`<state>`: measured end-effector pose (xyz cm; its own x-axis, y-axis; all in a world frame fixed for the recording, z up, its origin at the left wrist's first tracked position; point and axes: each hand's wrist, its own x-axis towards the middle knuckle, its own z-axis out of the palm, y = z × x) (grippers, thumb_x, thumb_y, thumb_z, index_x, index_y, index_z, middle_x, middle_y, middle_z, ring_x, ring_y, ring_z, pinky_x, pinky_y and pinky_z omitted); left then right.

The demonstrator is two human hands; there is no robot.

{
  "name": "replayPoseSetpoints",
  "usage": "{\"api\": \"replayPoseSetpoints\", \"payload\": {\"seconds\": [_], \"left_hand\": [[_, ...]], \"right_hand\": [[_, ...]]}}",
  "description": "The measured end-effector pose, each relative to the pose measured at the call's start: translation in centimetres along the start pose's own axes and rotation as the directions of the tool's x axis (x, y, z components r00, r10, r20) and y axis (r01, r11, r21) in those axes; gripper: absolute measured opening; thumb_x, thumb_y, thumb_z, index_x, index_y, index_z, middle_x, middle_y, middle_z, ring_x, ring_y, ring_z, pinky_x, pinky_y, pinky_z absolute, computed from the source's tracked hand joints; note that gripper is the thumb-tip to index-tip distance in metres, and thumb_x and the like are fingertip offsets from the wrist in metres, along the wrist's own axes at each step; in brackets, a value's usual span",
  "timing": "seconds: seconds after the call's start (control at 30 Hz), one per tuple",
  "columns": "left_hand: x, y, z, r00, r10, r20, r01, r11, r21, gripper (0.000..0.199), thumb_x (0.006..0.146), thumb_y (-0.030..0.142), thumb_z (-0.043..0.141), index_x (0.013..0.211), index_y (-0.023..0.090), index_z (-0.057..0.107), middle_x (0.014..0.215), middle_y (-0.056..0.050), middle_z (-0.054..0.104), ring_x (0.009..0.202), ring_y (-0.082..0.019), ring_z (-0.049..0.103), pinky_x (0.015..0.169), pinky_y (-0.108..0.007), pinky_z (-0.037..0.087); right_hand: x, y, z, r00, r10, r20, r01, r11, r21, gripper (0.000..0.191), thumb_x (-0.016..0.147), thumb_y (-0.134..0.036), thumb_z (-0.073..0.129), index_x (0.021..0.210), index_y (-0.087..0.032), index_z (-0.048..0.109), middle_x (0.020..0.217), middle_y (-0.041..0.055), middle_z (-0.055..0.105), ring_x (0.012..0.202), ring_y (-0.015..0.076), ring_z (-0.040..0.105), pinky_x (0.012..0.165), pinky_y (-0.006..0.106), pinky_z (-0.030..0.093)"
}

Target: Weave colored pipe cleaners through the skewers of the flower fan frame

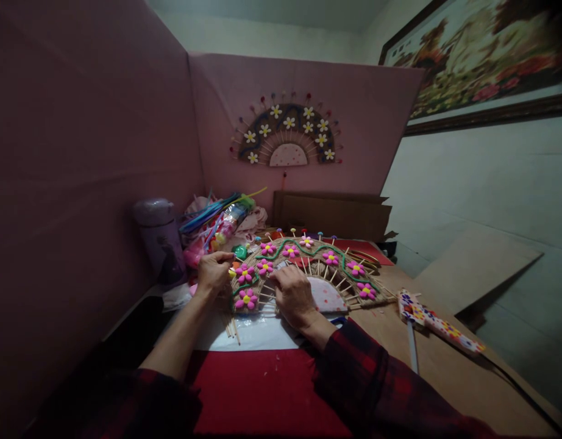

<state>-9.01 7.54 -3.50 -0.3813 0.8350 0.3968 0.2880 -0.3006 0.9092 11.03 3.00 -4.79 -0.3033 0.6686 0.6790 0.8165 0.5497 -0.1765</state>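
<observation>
A twine-wrapped fan [318, 251] lies in front of me, with pink clay flowers, a wavy green cord and thin sticks tipped with small coloured balls along its outer edge. Its inner half-circle [329, 295] is pale with red dots. At the fan's left edge my left hand [213, 273] is closed in a pinch; what its fingertips hold is too small to make out. My right hand [294, 295] is curled over the fan's inner sticks, left of the half-circle, its fingertips pressed together near a flower. Whatever lies under it is hidden.
Right of the fan lies a flower-patterned glue gun [439, 323] with a cord. A purple bottle [161, 244] and bagged craft supplies [224, 222] stand at the back left. Loose sticks [233, 329] lie near the front. Another fan [288, 131] hangs on the pink panel behind.
</observation>
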Motion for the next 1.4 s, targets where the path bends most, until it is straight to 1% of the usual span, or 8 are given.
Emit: {"api": "replayPoseSetpoints", "payload": {"seconds": [0.5, 0.77, 0.83, 0.97, 1.03, 1.1, 1.2, 1.4], "left_hand": [[0.2, -0.5, 0.1, 0.999, 0.029, -0.014, -0.028, 0.997, 0.074, 0.018, 0.057, 0.024, 0.064, 0.071, 0.015, 0.073, 0.069, -0.005, 0.071, 0.068, -0.019, 0.064, 0.063, -0.027, 0.048], [0.0, 0.3, 0.0, 1.0, 0.023, -0.008, -0.022, 0.996, 0.092, 0.021, 0.059, 0.028, 0.065, 0.073, 0.013, 0.072, 0.067, -0.006, 0.071, 0.066, -0.019, 0.064, 0.062, -0.027, 0.049], [0.0, 0.3, 0.0, 1.0, 0.017, -0.011, -0.015, 0.996, 0.092, 0.025, 0.06, 0.028, 0.064, 0.078, 0.012, 0.072, 0.069, -0.007, 0.071, 0.066, -0.019, 0.065, 0.062, -0.027, 0.05], [0.2, 0.2, 0.0, 0.999, 0.022, -0.043, -0.017, 0.994, 0.105, 0.035, 0.063, 0.024, 0.062, 0.095, 0.011, 0.069, 0.084, -0.009, 0.072, 0.074, -0.018, 0.066, 0.065, -0.026, 0.051], [0.2, 0.1, 0.0, 0.997, 0.026, -0.072, -0.017, 0.991, 0.129, 0.036, 0.066, 0.024, 0.059, 0.098, 0.011, 0.067, 0.089, -0.009, 0.071, 0.078, -0.018, 0.066, 0.068, -0.026, 0.051], [0.1, 0.2, -0.1, 0.995, 0.027, -0.092, -0.011, 0.985, 0.17, 0.032, 0.068, 0.023, 0.057, 0.095, 0.013, 0.069, 0.089, -0.008, 0.071, 0.079, -0.018, 0.066, 0.069, -0.027, 0.051], [-0.3, 0.5, -0.2, 0.995, 0.027, -0.092, -0.004, 0.97, 0.244, 0.026, 0.067, 0.02, 0.055, 0.086, 0.014, 0.071, 0.083, -0.007, 0.072, 0.078, -0.019, 0.066, 0.07, -0.028, 0.051], [-0.7, 1.0, -0.2, 0.998, 0.053, -0.041, -0.036, 0.938, 0.346, 0.031, 0.065, 0.014, 0.049, 0.085, 0.013, 0.072, 0.082, -0.008, 0.072, 0.078, -0.019, 0.065, 0.072, -0.028, 0.049]], "right_hand": [[0.0, 0.1, 0.2, 1.0, -0.012, -0.015, 0.013, 1.0, 0.01, 0.014, 0.078, -0.008, 0.049, 0.078, -0.017, 0.06, 0.078, 0.005, 0.059, 0.079, 0.0186, 0.046, 0.071, 0.029, 0.033], [0.0, 0.2, 0.3, 1.0, -0.003, -0.023, 0.004, 0.999, 0.033, 0.012, 0.079, -0.01, 0.051, 0.079, -0.018, 0.06, 0.079, 0.0047, 0.059, 0.08, 0.0186, 0.047, 0.072, 0.029, 0.033], [0.0, 0.2, 0.3, 1.0, 0.003, -0.023, -0.002, 0.999, 0.042, 0.012, 0.08, -0.011, 0.051, 0.079, -0.018, 0.06, 0.079, 0.0048, 0.06, 0.08, 0.0186, 0.047, 0.072, 0.029, 0.033], [0.0, 0.2, 0.2, 1.0, 0.01, -0.021, -0.009, 0.999, 0.043, 0.012, 0.08, -0.011, 0.05, 0.078, -0.018, 0.06, 0.078, 0.0049, 0.06, 0.079, 0.0186, 0.047, 0.071, 0.029, 0.033], [0.0, 0.2, 0.2, 1.0, 0.009, -0.023, -0.008, 0.999, 0.042, 0.013, 0.08, -0.011, 0.05, 0.078, -0.018, 0.061, 0.078, 0.0048, 0.06, 0.079, 0.0186, 0.047, 0.071, 0.029, 0.033], [0.0, 0.2, 0.2, 1.0, 0.01, -0.022, -0.009, 0.999, 0.04, 0.012, 0.08, -0.011, 0.05, 0.079, -0.018, 0.061, 0.079, 0.0047, 0.06, 0.079, 0.0185, 0.047, 0.071, 0.029, 0.033], [0.0, 0.2, 0.2, 1.0, 0.011, -0.015, -0.011, 0.999, 0.032, 0.012, 0.08, -0.011, 0.051, 0.079, -0.018, 0.061, 0.079, 0.0046, 0.06, 0.08, 0.0183, 0.047, 0.072, 0.029, 0.033], [0.0, 0.2, 0.2, 1.0, 0.016, -0.007, -0.016, 1.0, 0.022, 0.012, 0.079, -0.01, 0.051, 0.079, -0.018, 0.061, 0.079, 0.0043, 0.06, 0.08, 0.0181, 0.047, 0.072, 0.029, 0.033]]}}
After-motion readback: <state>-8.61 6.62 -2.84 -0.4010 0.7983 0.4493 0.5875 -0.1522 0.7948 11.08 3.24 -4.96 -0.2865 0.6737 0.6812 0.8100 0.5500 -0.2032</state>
